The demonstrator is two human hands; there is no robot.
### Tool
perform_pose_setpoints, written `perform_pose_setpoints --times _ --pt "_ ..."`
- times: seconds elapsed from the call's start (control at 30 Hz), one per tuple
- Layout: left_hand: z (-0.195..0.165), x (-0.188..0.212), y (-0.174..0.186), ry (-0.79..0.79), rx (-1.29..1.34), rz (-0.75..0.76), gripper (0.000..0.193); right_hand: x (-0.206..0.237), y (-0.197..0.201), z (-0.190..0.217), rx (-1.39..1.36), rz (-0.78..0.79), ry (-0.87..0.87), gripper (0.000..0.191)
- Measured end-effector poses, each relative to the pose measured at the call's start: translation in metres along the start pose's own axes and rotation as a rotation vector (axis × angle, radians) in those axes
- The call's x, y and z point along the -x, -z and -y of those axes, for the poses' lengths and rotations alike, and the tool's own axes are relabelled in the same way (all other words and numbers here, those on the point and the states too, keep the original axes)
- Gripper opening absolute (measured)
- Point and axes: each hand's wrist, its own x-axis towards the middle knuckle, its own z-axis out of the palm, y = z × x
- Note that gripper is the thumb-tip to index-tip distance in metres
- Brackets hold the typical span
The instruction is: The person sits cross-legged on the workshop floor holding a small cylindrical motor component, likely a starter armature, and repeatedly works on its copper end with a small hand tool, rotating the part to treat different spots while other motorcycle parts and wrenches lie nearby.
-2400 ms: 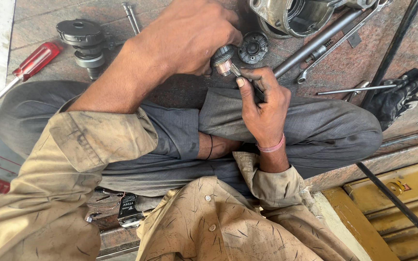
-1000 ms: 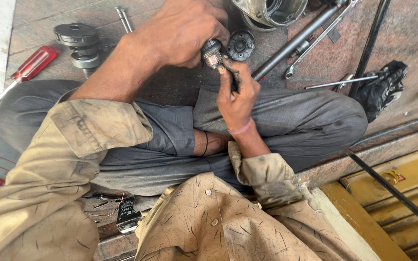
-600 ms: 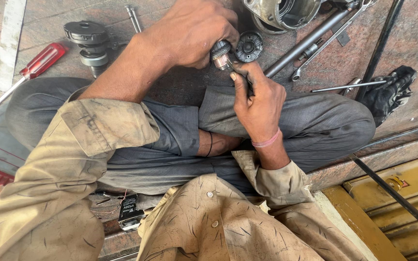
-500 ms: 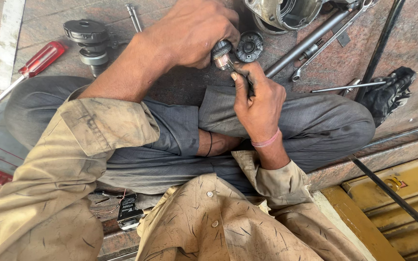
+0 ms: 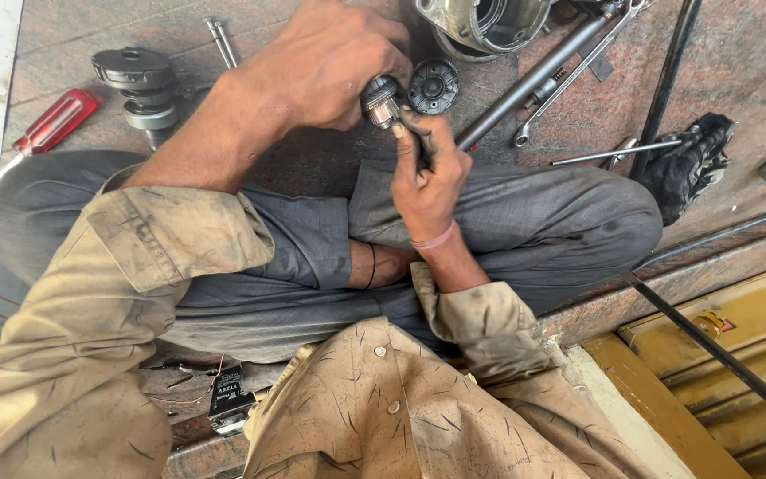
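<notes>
I sit cross-legged on a stone floor. My left hand (image 5: 330,62) grips a small round metal part (image 5: 381,99) above my knee. My right hand (image 5: 429,173) holds a thin dark tool (image 5: 422,153) with its tip against that part; most of the tool is hidden in my fist. A pink band circles my right wrist. A dark round disc with holes (image 5: 433,85) lies on the floor just beyond the two hands.
A red-handled screwdriver (image 5: 53,121) and a stack of grey gears (image 5: 138,85) lie at the far left. A metal housing (image 5: 480,22), a long rod (image 5: 534,75), a spanner (image 5: 574,71) and a black rag (image 5: 689,160) lie to the right. A yellow metal frame (image 5: 711,355) sits lower right.
The hands stay together on the small part, shifting only slightly between frames. The head camera has swayed a little, so the floor items slide in the picture.
</notes>
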Motion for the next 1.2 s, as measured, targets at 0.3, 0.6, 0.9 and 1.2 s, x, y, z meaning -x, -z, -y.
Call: perform_pose_setpoints --times 0.3,0.6,0.9,1.2 --pt "-0.002 0.0 0.007 0.013 0.008 0.034 0.028 -0.003 0.005 0.001 -0.023 0.032 -0.05 0.009" --pt "0.001 0.003 0.0 -0.005 -0.011 0.006 0.033 -0.016 0.033 0.031 0.164 0.175 0.069 0.009" --pt "-0.001 0.006 0.0 -0.01 -0.026 -0.028 0.029 -0.015 0.031 0.037 0.293 0.178 0.114 0.018" --pt "0.0 0.006 -0.005 -0.003 -0.041 -0.024 0.031 -0.011 0.018 0.027 0.353 0.091 0.237 0.019"
